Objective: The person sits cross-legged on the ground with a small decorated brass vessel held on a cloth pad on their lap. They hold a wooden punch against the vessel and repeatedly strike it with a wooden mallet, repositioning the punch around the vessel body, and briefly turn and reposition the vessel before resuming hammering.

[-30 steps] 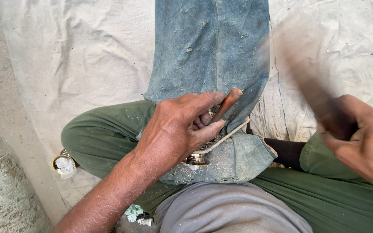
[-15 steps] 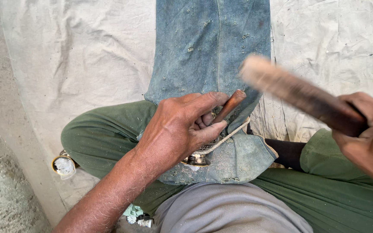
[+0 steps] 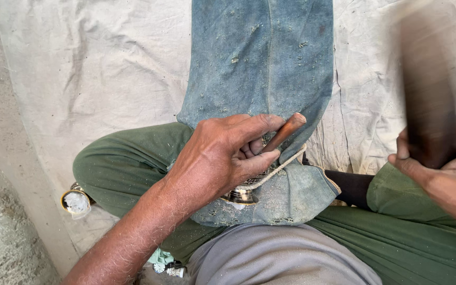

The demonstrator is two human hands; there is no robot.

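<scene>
The right hand (image 3: 444,179), clenched on a dark wooden mallet (image 3: 428,89), has swung it up from its slanted position a moment ago; it's blurred, probably mid-swing. The left hand (image 3: 222,155) grasps a chisel (image 3: 286,132) against the small metal piece (image 3: 241,196) on the lap's denim cloth (image 3: 259,68).

Your left hand (image 3: 222,158) holds a smooth brown chisel (image 3: 286,132) over a shiny metal piece (image 3: 241,196) on worn, dusty blue denim cloth (image 3: 259,68), your right hand (image 3: 444,174) grips a dark matt wooden mallet (image 3: 428,105), and rough pale canvas (image 3: 96,79) lies below.
</scene>
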